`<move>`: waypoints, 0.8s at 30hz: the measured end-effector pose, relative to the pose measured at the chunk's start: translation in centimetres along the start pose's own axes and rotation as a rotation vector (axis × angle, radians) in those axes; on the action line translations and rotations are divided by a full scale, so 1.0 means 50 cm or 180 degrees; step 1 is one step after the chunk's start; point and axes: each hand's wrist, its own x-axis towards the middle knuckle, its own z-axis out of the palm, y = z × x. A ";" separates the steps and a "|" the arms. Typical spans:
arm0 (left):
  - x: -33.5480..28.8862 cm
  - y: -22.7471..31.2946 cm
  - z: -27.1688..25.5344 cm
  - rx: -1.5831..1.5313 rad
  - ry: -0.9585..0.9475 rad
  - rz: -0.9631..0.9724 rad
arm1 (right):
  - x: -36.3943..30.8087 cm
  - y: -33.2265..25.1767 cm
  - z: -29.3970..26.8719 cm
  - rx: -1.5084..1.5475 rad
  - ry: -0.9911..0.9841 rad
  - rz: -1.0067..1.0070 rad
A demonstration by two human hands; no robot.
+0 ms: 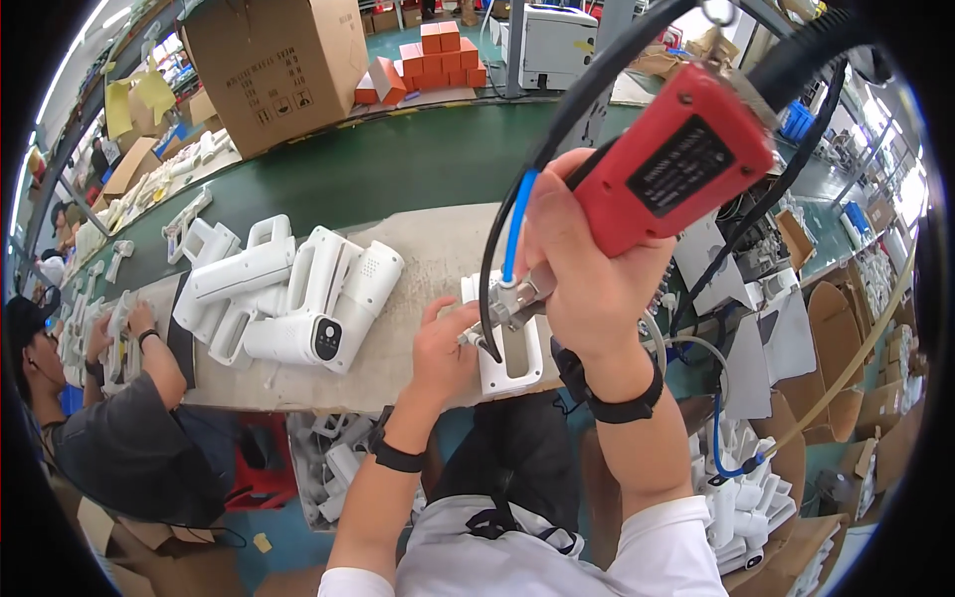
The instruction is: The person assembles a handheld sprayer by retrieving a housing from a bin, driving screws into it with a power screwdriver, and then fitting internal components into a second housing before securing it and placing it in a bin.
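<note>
My right hand is wrapped around a red electric screwdriver, which hangs from a black cable and tilts down toward the bench. A metal fitting and a blue tube sit at its lower end. Beneath that end lies a white plastic handle housing with a long oval opening. From its left side my left hand grips this housing, fingers closed close to the tool's tip. The exact contact between tip and housing is hidden.
Several white handheld devices are piled left on the cardboard-covered bench. A green conveyor belt runs behind, with a large carton and orange boxes beyond. A co-worker sits far left. Bins of white parts stand below.
</note>
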 end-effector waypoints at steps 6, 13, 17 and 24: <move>0.005 0.012 0.013 0.0693 -0.0254 -0.0373 | -0.031 0.088 -0.013 -0.0791 -0.0043 0.0078; -0.030 -0.074 0.052 0.0701 -0.0559 -0.1090 | -0.048 0.163 -0.010 -0.0815 -0.0085 0.0442; -0.030 -0.079 0.058 0.0606 -0.0464 -0.1163 | -0.060 0.190 -0.004 -0.0912 -0.0065 0.0684; -0.007 -0.072 0.050 0.0699 -0.0586 -0.1309 | -0.041 0.150 -0.006 -0.0925 0.0087 0.0492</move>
